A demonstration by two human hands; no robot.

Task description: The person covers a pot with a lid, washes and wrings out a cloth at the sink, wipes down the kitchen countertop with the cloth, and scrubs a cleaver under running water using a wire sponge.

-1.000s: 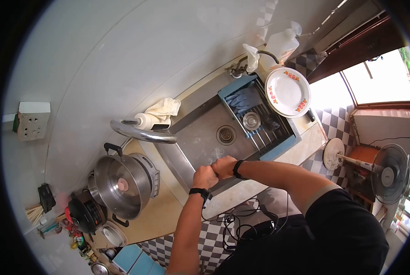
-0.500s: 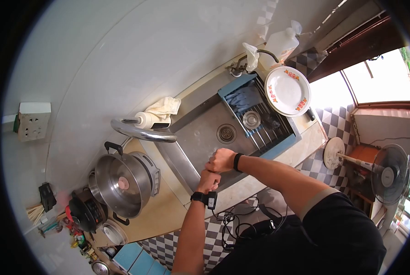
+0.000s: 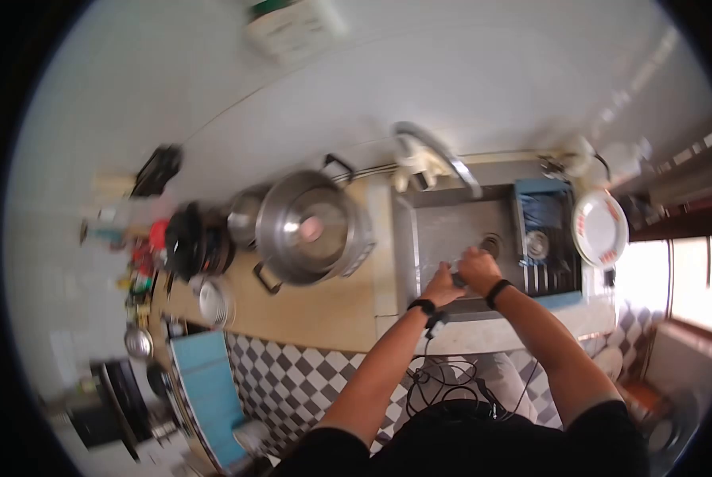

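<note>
Both my hands are low over the stainless steel sink [image 3: 443,226], close together and somewhat blurred. My left hand [image 3: 444,286] is closed, its fingers curled toward the right hand. My right hand [image 3: 478,271] is closed too, its knuckles up, just in front of the drain [image 3: 492,243]. A small dark grey patch shows between the hands; what it is, and what they hold, I cannot make out. To their right, a blue-edged rack [image 3: 561,300] inside the sink bears a small round steel item [image 3: 537,244] and a bluish cloth-like thing [image 3: 542,210].
White plates [image 3: 599,230] rest at the sink's right end. The curved faucet [image 3: 443,155] arches over the back left, near a pale bottle with a cloth [image 3: 417,169]. A large steel pot [image 3: 292,266] and a black cooker [image 3: 187,246] stand left. Cables [image 3: 443,381] hang before me.
My view has turned and shifted left, bringing more of the left counter and floor into sight. My hands have moved slightly apart from their pressed-together pose, still over the sink.
</note>
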